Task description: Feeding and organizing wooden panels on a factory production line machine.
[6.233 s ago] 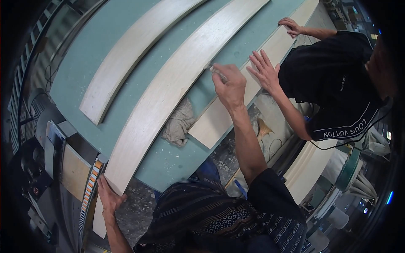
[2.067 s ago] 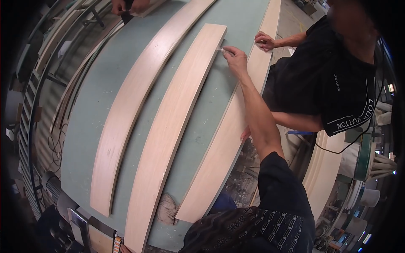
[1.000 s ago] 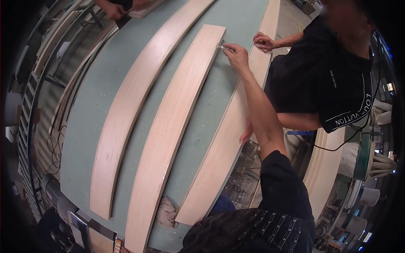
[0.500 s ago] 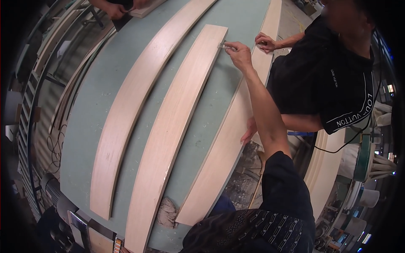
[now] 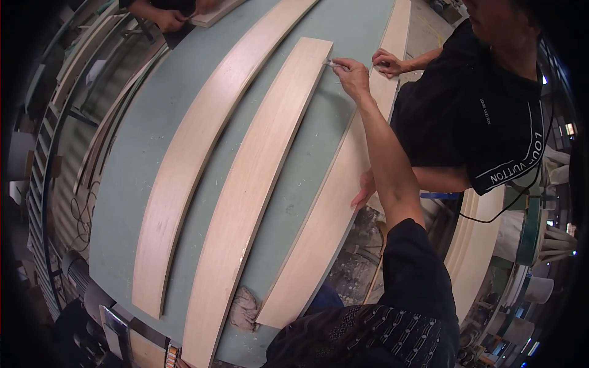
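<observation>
A long, curved, pale wooden board point(image 5: 251, 165) lies in the middle of the green table. At its far right edge my right hand point(image 5: 354, 78) is closed around a small, thin scraper-like blade point(image 5: 331, 63), its tip at the board's edge. Low in the picture, a sliver of my left hand point(image 5: 181, 364) shows at the near end of the same board; its fingers are mostly hidden. Another curved board point(image 5: 190, 138) lies to the left, and a third board point(image 5: 319, 230) to the right.
A person in black leans in from the right, one hand point(image 5: 388, 63) and another hand point(image 5: 365, 190) on the right board. Further hands point(image 5: 172, 21) work at the upper left. A crumpled rag point(image 5: 245, 308) lies between boards on the green table point(image 5: 132, 159).
My right hand and the blade have shifted slightly to the right along the far end of the middle board. The person on the right has raised their head slightly.
</observation>
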The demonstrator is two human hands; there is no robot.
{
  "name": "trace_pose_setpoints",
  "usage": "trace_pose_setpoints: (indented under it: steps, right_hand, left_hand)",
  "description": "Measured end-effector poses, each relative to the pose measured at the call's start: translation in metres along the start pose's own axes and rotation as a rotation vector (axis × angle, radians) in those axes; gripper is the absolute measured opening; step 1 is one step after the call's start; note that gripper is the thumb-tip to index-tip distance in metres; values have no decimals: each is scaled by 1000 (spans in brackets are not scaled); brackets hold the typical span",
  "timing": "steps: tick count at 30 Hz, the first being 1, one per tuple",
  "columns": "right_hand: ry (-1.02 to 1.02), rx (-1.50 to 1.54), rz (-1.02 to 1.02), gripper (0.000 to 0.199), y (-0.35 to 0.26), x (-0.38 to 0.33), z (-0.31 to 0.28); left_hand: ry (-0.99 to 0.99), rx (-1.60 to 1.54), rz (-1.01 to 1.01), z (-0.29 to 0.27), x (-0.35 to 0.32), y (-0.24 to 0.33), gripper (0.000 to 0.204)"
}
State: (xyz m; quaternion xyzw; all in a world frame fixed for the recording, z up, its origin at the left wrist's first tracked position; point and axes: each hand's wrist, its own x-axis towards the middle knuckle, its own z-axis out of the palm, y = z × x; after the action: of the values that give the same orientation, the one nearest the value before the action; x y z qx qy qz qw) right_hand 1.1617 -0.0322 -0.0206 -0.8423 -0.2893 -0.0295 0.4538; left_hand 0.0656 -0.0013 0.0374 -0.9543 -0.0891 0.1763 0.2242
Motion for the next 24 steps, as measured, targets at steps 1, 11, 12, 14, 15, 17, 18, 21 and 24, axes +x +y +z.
trace_pose_setpoints:
  steps: [1,11,12,14,15,17,18,21,24]
  right_hand:
    - [5,-9,-2,29,0,0,-4]
    - [29,-184,75,32,10,7,-8]
    - [79,-319,115,33,14,8,-17]
    - [71,-266,147,33,3,-12,-19]
    - [31,27,271,32,-2,-22,-24]
    - [-87,398,414,34,-28,-63,-25]
    - [-117,409,476,34,-23,-89,-28]
    - [-208,775,514,39,-48,-168,-45]
    - [-341,798,606,37,-87,-247,-68]
  left_hand:
    - [9,-5,3,2,3,4,96]
    - [-791,-868,-580,-17,20,-1,106]
    - [-745,-854,-578,-10,22,0,108]
    - [-784,-820,-593,-4,19,9,109]
    - [-660,-840,-600,5,23,13,112]
    - [-450,-871,-619,12,9,25,119]
    - [-395,-855,-612,-14,-2,14,123]
    - [-475,-839,-792,-38,25,31,108]
    - [-485,-865,-827,-29,32,38,113]
